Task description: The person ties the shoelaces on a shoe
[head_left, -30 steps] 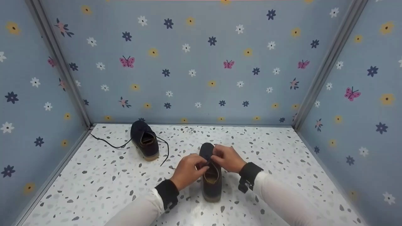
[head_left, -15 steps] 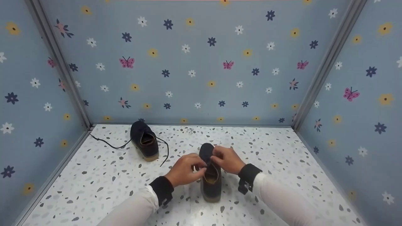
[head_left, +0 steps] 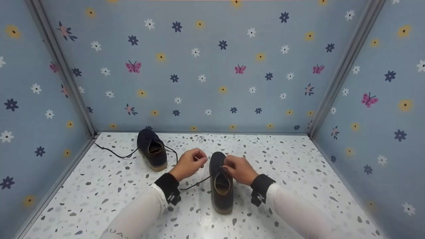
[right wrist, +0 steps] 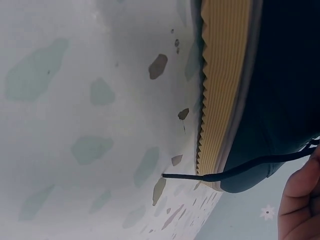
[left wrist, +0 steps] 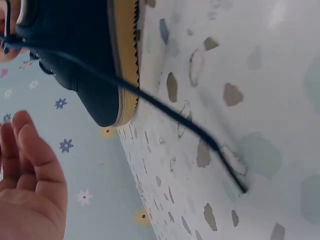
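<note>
Here, flower-print walls [head_left: 212,99] enclose a speckled white floor [head_left: 282,209]. On it stands the near shoe [head_left: 223,199], upright, one end of its lace [head_left: 199,183] trailing left. The far shoe [head_left: 144,142] stands farther back, leftward. The right hand [head_left: 241,168] pinches the lace near its knot; the left hand [head_left: 190,163], apart from the near shoe, is free, loosely curled.
</note>
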Demonstrator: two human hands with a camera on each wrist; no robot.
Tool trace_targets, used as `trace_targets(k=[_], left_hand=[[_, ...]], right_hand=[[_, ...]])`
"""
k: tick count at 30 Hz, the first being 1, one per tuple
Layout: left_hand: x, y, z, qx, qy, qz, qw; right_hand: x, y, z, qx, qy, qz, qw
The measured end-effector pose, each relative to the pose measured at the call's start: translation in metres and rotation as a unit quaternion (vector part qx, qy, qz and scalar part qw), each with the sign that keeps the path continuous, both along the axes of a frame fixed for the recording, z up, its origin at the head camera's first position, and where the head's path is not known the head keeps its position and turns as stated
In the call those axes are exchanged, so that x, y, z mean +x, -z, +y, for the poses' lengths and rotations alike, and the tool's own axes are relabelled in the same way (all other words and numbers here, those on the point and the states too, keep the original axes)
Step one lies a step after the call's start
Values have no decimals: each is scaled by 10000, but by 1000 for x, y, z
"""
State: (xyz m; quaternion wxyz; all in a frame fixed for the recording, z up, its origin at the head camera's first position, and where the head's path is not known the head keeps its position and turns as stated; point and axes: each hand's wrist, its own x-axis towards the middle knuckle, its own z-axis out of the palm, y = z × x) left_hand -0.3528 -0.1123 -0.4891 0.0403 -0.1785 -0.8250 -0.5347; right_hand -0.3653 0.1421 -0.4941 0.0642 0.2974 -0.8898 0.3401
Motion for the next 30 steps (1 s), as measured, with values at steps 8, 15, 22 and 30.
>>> trace_targets(k=[8, 15, 22, 30], left_hand=[[-9, -4, 8, -125, 631, -816, 9946], [-9, -5, 16, -163, 669, -842, 9941], [-9, -7, 19, -300, 858, -660, 9937], [-10, -13, 23, -675, 1077, -709, 9893]], right_hand=[[-2, 0, 1, -41, -71, -168, 9998], [-2, -1, 3, 40, -221, -192, 9996], [-4, -3, 6, 51, -265, -415, 9988], [-4, -6, 5, -123, -367, -605, 9974]])
